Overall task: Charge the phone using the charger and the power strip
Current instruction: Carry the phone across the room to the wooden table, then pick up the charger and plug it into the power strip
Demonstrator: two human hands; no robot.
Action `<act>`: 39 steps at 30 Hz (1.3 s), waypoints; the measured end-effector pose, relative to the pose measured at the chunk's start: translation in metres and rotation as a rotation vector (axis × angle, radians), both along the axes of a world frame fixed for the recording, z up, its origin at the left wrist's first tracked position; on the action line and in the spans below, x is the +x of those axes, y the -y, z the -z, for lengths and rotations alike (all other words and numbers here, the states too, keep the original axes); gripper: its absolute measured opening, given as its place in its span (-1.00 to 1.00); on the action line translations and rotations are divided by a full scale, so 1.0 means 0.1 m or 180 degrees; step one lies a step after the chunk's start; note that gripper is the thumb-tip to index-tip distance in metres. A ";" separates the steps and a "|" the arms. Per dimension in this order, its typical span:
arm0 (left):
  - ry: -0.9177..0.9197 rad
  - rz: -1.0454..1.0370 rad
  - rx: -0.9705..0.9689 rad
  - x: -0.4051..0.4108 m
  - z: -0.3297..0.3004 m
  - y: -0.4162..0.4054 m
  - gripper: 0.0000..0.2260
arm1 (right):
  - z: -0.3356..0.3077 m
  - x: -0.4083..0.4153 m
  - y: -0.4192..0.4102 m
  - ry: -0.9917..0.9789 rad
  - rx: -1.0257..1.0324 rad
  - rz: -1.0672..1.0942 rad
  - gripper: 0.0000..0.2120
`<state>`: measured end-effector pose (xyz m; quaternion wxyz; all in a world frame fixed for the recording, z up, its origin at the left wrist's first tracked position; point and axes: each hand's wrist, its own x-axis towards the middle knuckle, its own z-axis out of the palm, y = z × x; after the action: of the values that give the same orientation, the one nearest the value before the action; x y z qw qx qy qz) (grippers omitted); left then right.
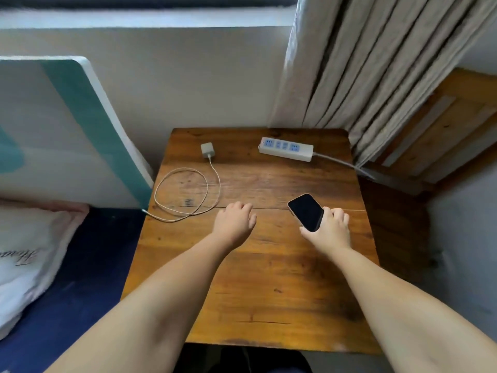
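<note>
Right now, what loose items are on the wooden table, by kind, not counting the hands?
Phones: 1, the phone, held at its near end by the right hand
Chargers with cable: 1, the charger, not plugged in
Power strips: 1, the power strip
Total: 3
The left hand holds nothing.

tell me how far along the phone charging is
Nothing is connected yet. In hand: the right hand grips the black-screened phone; the left hand hovers empty near the coiled white cable. Left: plug the small white charger block, lying loose on the wooden table, into the white power strip, then the cable's free end into the phone.
</note>
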<state>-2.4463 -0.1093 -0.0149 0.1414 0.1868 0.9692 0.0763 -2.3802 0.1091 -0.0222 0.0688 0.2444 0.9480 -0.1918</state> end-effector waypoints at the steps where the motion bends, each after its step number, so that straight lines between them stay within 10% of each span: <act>1: 0.0049 -0.0044 -0.0005 -0.14 0.11 -0.06 -0.63 | 0.11 -0.15 -0.07 0.0043 -0.0038 0.0018 -0.29; 22: -0.0270 -0.0170 0.0027 -0.98 1.63 -0.28 -0.48 | 1.15 -0.76 -0.38 0.0253 0.0480 -0.0171 -0.14; 33: -0.0253 -0.0188 0.1072 -1.12 1.13 0.05 -0.61 | 0.78 -2.06 0.47 -0.0550 -0.0147 -0.0687 -0.66; 39: -0.0698 -0.1420 0.1030 -1.33 1.00 1.17 -0.89 | 0.77 -3.00 1.40 -0.0441 -0.0534 -0.1293 -0.64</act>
<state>-2.5791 -0.2261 -0.1147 -0.0161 -0.0036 0.9710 0.2384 -2.6798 -0.0310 -0.0989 0.0608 0.0281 0.9609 -0.2685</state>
